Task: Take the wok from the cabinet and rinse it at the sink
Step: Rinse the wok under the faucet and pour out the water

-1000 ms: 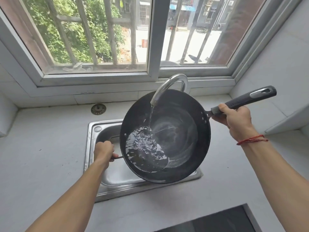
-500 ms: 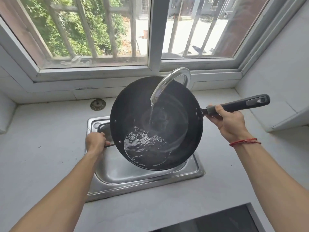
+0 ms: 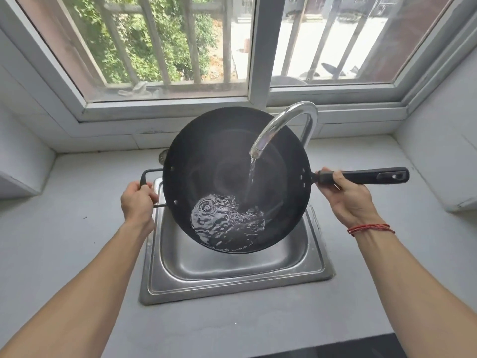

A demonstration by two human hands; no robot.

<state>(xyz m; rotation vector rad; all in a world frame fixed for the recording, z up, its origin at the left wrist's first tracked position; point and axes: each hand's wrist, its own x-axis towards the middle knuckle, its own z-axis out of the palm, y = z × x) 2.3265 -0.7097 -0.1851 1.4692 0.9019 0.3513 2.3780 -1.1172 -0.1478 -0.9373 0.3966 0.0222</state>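
A black wok [image 3: 222, 156] hangs tilted toward me over the steel sink [image 3: 232, 280]. My left hand [image 3: 136, 202] grips its thin wire helper handle on the left. My right hand [image 3: 346, 197] grips the long black handle [image 3: 366, 175] on the right. Water runs from the curved chrome tap [image 3: 284, 122] into the wok and pools at its lower near side [image 3: 227, 226].
A grey countertop [image 3: 77, 228] surrounds the sink. A barred window [image 3: 232, 47] lies behind the tap. White tiled walls close in at the left and right. A dark panel edge [image 3: 335, 350] shows at the bottom right. A round metal cap [image 3: 162, 156] peeks out behind the wok.
The wok has levelled so its long handle now lies nearly horizontal, and its tilt has shifted toward me. The pooled water has slid to the near rim. Both hands keep their grips.
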